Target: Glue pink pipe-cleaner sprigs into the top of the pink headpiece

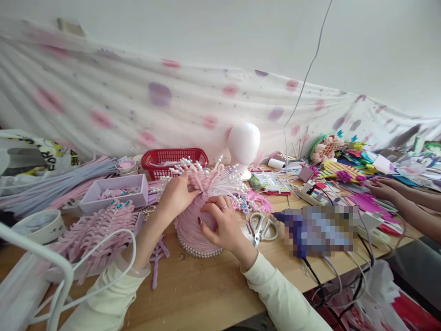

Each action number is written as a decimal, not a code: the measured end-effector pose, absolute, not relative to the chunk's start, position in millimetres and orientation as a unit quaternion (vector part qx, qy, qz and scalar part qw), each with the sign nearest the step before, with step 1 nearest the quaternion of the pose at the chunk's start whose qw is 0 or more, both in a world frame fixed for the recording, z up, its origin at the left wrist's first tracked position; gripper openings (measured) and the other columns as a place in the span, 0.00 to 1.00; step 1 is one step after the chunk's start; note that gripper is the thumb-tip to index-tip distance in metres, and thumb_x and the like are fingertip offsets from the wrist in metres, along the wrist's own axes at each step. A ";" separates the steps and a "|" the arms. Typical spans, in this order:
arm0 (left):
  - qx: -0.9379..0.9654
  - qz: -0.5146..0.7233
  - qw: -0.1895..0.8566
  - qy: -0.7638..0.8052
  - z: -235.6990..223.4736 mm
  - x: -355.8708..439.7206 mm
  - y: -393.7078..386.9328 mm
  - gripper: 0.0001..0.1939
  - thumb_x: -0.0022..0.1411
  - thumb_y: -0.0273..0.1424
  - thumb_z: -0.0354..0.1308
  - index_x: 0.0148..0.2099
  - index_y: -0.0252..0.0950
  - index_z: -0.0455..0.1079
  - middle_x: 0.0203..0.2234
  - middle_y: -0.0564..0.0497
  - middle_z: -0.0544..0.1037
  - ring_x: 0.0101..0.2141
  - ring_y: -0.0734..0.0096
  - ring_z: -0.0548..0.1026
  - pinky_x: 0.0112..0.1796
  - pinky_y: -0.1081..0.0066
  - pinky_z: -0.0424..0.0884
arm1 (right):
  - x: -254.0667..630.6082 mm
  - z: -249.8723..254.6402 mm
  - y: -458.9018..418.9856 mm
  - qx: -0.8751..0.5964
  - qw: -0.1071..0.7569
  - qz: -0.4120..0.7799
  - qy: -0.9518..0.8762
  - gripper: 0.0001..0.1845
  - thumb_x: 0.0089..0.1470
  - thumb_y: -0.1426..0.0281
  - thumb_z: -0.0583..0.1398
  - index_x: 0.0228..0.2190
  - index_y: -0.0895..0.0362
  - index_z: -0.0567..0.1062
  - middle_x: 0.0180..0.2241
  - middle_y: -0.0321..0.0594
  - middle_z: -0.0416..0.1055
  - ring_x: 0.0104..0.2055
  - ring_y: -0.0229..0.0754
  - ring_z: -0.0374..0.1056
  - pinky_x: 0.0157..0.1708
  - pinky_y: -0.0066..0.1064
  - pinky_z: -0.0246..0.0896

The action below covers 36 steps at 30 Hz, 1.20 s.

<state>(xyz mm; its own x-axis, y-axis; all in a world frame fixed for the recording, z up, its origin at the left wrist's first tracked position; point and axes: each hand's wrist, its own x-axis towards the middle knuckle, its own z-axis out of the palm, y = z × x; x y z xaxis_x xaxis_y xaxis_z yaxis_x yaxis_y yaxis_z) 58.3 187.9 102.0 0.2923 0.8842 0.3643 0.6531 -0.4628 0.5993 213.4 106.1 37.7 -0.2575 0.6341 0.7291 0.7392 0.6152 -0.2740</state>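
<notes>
A pink pipe-cleaner headpiece (196, 225) stands on the table in front of me, its lower edge trimmed with a row of pearly beads. Thick pink loops (206, 179) rise from its top, with beaded white sprays (186, 163) around them. My left hand (179, 193) pinches the loops from the left, its fingertips partly hidden. Against the right side of the headpiece lies my right hand (223, 225), with a ring on one finger; its fingers are bent and its thumb stays apart from them. Scissors (257, 230) with pale handles lie just right of that hand.
Behind are a red basket (174, 174) and a white foam head (244, 145). On the left are a lilac box (115, 193) and pink braided pieces (96, 230). A blue glue gun (292, 227) and cords lie right. Another person's hands (387, 188) work at far right.
</notes>
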 end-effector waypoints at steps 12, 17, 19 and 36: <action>0.717 0.446 0.175 0.506 108.7 28.6 149.7 0.10 0.59 0.28 0.56 0.44 0.38 0.70 0.37 0.48 0.83 0.37 0.60 0.82 0.41 0.62 0.76 | 218.3 35.9 108.4 -0.407 0.443 -0.058 -0.797 0.10 0.53 0.74 0.59 0.39 0.55 0.71 0.42 0.46 0.69 0.45 0.50 0.63 0.46 0.43 0.61; 0.762 0.455 0.167 0.428 86.6 31.7 126.4 0.15 0.65 0.26 0.46 0.48 0.38 0.72 0.46 0.46 0.82 0.47 0.63 0.80 0.49 0.62 0.75 | 223.8 29.1 105.8 -0.389 0.492 -0.071 -0.776 0.12 0.54 0.77 0.57 0.41 0.54 0.69 0.42 0.45 0.69 0.44 0.48 0.65 0.43 0.41 0.63; 0.793 0.440 0.140 0.397 77.9 34.0 124.3 0.20 0.64 0.21 0.43 0.50 0.38 0.73 0.55 0.45 0.76 0.53 0.65 0.76 0.55 0.60 0.72 | 225.8 27.2 105.2 -0.393 0.507 -0.075 -0.764 0.12 0.55 0.77 0.57 0.41 0.53 0.69 0.41 0.45 0.69 0.44 0.48 0.66 0.43 0.41 0.63; 0.750 0.480 0.101 0.444 61.0 27.7 116.4 0.15 0.68 0.32 0.51 0.44 0.41 0.80 0.08 0.62 0.68 0.16 0.71 0.73 0.54 0.56 0.69 | 225.5 27.2 106.9 -0.407 0.516 -0.059 -0.752 0.11 0.56 0.79 0.54 0.39 0.54 0.68 0.39 0.43 0.68 0.41 0.47 0.62 0.40 0.41 0.61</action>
<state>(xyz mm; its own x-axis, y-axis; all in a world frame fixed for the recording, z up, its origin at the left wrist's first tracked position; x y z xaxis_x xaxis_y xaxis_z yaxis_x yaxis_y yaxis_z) 27.7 116.4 61.0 0.1444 0.7623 0.6309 0.5689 -0.5856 0.5774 225.5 106.9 27.2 -0.1374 0.5509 0.8232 0.6725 0.6621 -0.3308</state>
